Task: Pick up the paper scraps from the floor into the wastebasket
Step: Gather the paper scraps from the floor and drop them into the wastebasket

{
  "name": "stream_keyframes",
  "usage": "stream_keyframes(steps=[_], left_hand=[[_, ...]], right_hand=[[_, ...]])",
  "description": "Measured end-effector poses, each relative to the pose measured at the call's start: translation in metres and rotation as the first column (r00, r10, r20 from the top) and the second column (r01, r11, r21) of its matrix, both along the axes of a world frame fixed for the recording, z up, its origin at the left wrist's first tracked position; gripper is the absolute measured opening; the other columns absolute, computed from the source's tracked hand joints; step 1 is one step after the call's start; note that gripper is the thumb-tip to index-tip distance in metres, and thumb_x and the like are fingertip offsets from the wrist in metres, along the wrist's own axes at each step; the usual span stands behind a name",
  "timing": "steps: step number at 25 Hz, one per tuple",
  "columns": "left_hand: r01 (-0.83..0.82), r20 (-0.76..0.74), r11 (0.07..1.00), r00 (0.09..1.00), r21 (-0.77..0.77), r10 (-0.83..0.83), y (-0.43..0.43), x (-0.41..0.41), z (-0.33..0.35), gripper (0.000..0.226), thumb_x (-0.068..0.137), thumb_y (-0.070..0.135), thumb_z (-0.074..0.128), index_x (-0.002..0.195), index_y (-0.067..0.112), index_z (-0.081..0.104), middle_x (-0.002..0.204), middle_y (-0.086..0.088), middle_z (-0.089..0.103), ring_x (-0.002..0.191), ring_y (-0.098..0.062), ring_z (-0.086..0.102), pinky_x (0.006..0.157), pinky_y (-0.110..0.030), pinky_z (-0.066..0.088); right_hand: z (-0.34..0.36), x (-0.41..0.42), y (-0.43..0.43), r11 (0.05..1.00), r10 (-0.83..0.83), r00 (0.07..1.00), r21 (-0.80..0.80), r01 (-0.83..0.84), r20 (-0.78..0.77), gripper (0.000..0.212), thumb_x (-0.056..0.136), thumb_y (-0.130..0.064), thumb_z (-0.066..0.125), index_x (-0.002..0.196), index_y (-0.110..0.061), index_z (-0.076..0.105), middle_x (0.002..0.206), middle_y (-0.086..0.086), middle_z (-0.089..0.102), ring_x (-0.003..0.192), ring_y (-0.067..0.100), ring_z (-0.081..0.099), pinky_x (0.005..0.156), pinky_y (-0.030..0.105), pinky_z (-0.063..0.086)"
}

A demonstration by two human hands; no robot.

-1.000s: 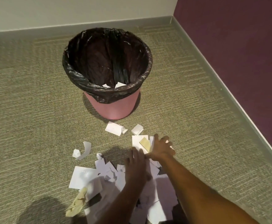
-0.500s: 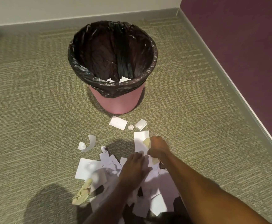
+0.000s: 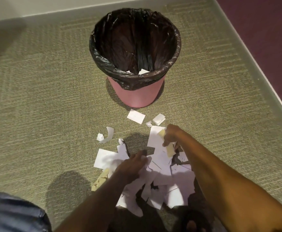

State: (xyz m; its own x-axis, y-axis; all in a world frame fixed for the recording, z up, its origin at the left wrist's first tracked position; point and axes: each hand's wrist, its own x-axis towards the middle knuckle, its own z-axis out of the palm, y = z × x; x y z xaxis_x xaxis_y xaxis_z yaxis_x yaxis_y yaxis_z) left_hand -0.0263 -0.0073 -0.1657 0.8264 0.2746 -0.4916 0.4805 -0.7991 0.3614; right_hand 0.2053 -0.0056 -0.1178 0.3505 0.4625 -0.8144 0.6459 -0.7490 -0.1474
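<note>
A pink wastebasket (image 3: 137,96) lined with a black bag stands on the carpet; a few white scraps lie at its bottom. A pile of white paper scraps (image 3: 167,180) with some yellowish pieces lies in front of it. My left hand (image 3: 131,166) presses down into the pile, fingers curled around white scraps. My right hand (image 3: 172,135) is at the pile's far right edge, fingers closed on white and yellowish scraps. Loose scraps lie apart: a white rectangle (image 3: 136,116), a folded piece (image 3: 159,119) and a curled strip (image 3: 105,135).
A crumpled yellowish paper (image 3: 100,179) lies left of the pile. A purple wall (image 3: 262,39) with a grey baseboard runs along the right, a pale wall along the back. My knee in blue jeans (image 3: 11,213) is at the lower left. Green carpet surrounds everything.
Both hands went from lying flat on the pile to curling their fingers around scraps. The camera has moved closer to the floor and the wastebasket.
</note>
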Motion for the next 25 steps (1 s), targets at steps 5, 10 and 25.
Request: stream_keyframes(steps=[5, 10, 25], left_hand=[[-0.197, -0.042, 0.951, 0.98, -0.236, 0.193, 0.009, 0.015, -0.013, 0.029, 0.084, 0.008, 0.054, 0.111, 0.013, 0.063, 0.129, -0.009, 0.053, 0.111, -0.031, 0.058, 0.091, -0.037, 0.05], [-0.254, 0.026, 0.947, 0.964, -0.195, 0.264, 0.039, 0.04, 0.011, 0.019, 0.074, 0.011, 0.059, 0.078, -0.001, 0.072, 0.083, -0.018, 0.072, 0.075, -0.028, 0.067, 0.065, -0.021, 0.041], [-0.196, -0.24, 0.887, 0.966, -0.418, 0.101, 0.134, 0.067, 0.189, 0.031, 0.064, 0.039, 0.084, 0.084, 0.017, 0.076, 0.081, 0.001, 0.076, 0.074, -0.024, 0.07, 0.07, -0.039, 0.057]], right_hand=[[0.03, -0.006, 0.024, 0.999, 0.042, 0.997, -0.003, -0.042, -0.06, 0.054, 0.073, -0.009, 0.084, 0.119, 0.006, 0.058, 0.121, 0.022, 0.062, 0.098, 0.037, 0.068, 0.089, 0.044, 0.057], [0.062, -0.008, 0.047, 0.994, 0.098, 0.994, 0.057, -0.095, -0.051, 0.043, 0.081, -0.006, 0.078, 0.117, 0.01, 0.061, 0.119, 0.023, 0.065, 0.099, 0.037, 0.069, 0.086, 0.039, 0.058], [0.141, 0.026, 0.048, 0.962, 0.273, 0.961, 0.027, -0.272, -0.034, 0.049, 0.082, -0.017, 0.078, 0.12, 0.009, 0.06, 0.121, 0.017, 0.065, 0.086, 0.029, 0.062, 0.078, 0.037, 0.055]])
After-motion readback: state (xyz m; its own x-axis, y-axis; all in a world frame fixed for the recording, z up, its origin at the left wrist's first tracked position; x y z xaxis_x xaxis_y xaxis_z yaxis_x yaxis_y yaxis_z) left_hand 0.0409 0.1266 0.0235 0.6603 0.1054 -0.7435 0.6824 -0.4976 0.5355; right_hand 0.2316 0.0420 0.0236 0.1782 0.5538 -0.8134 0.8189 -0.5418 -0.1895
